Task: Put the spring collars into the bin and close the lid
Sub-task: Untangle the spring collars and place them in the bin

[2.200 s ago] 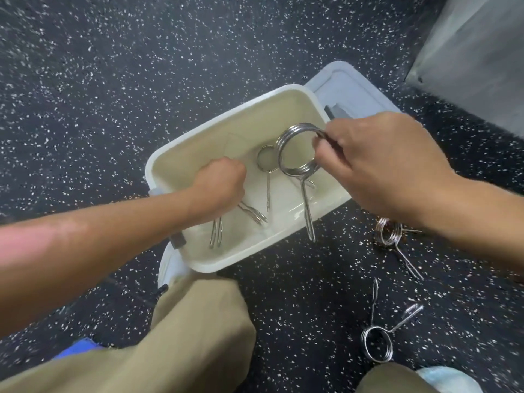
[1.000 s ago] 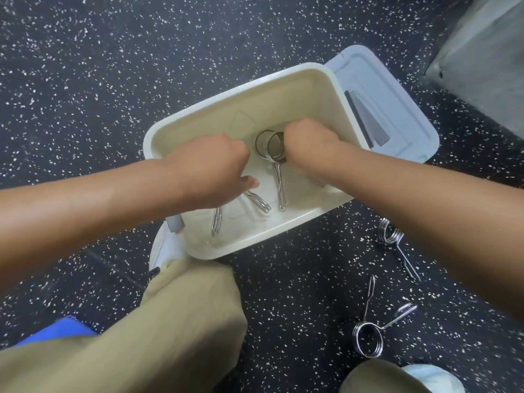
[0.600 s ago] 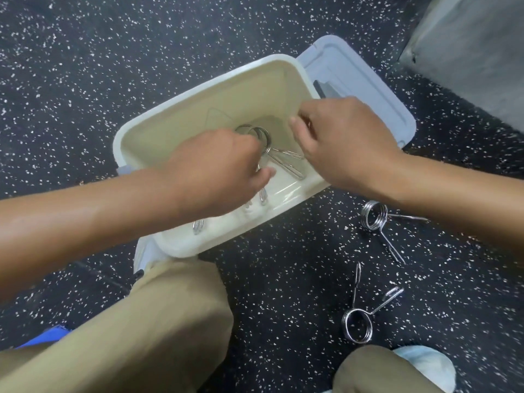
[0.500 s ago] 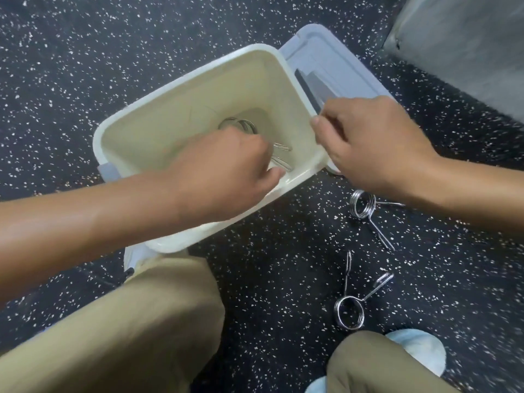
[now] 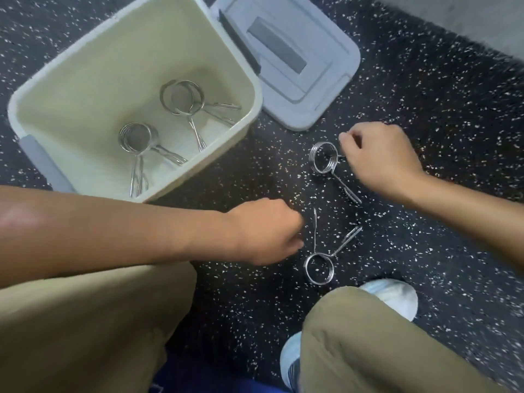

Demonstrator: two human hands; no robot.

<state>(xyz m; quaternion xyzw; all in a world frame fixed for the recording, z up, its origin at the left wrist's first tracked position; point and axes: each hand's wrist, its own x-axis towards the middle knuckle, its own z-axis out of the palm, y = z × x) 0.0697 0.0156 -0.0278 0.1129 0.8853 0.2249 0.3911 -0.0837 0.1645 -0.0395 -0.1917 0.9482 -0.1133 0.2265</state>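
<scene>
The cream bin [image 5: 253, 89] stands open at the upper left, and its grey lid [image 5: 326, 66] lies flat on the floor beside it. Inside the bin lie spring collars: stacked rings [image 5: 183, 97] toward the back and another collar [image 5: 136, 137] nearer me. Two more collars rest on the speckled floor. My right hand [image 5: 380, 160] curls over one handle of the upper floor collar [image 5: 323, 157], which still touches the floor. My left hand [image 5: 266, 231] is a loose fist holding nothing, just left of the lower floor collar [image 5: 319, 268].
My knees in khaki trousers [image 5: 368, 336] fill the bottom of the view, with a pale shoe [image 5: 394, 296] close to the lower collar. A grey raised surface [image 5: 467, 18] runs along the top right. Black speckled floor surrounds everything.
Both hands have left the bin and moved down to the floor collars. The collar my right hand carried now lies in the bin. The view has shifted toward the floor collars.
</scene>
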